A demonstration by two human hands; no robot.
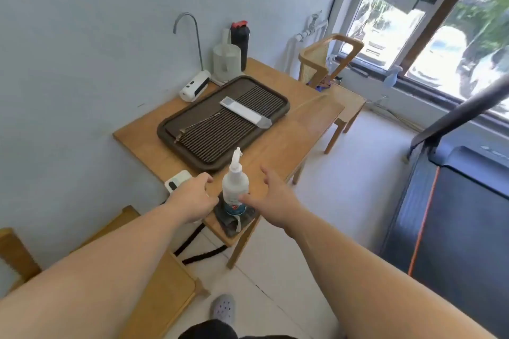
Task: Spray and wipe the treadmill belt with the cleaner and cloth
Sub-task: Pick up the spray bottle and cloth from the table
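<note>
A white spray bottle (235, 184) with a blue label stands upright on a folded dark grey cloth (236, 221) at the near corner of a wooden table (298, 129). My left hand (192, 197) hovers just left of the bottle, fingers loosely curled, holding nothing. My right hand (272, 197) is spread just right of the bottle, its thumb close to or touching the bottle's side. The treadmill (454, 226), with a dark belt and an orange stripe, lies on the floor at the right.
A dark ribbed tray (192, 143) with a white remote (242, 111) fills the table's middle. A white phone (176, 180), a water dispenser (194, 85), a jug and a black bottle sit along the wall. Wooden chairs stand near left and far right.
</note>
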